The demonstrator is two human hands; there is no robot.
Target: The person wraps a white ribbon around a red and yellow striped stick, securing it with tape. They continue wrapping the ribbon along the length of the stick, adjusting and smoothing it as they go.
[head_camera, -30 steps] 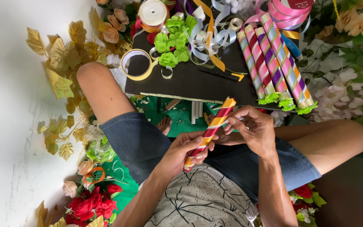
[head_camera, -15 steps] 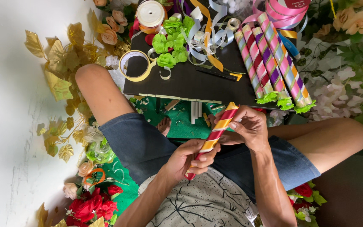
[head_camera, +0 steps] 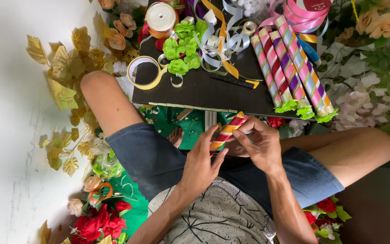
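I sit cross-legged on the floor and hold a ribbon-wrapped stick [head_camera: 227, 130], striped red, orange and yellow, above my lap. My left hand [head_camera: 202, 160] grips its lower part, which is hidden under the fingers. My right hand [head_camera: 257, 141] pinches its upper end near the front edge of a low black table [head_camera: 204, 92]. Several finished sticks [head_camera: 290, 68], wrapped in pink, purple and green stripes with green frilled ends, lie side by side on the table's right.
On the table lie a yellow tape ring [head_camera: 144, 72], a ribbon spool [head_camera: 160, 18], green fabric flowers [head_camera: 181, 45], loose silver and gold ribbon [head_camera: 222, 38] and a cutter [head_camera: 235, 81]. Gold leaves [head_camera: 64, 77] and red roses [head_camera: 96, 223] crowd my left, pale flowers [head_camera: 375, 86] my right.
Both hands have slid up the stick. My left hand now covers more of its lower half, and the stick stands a little closer to the table edge.
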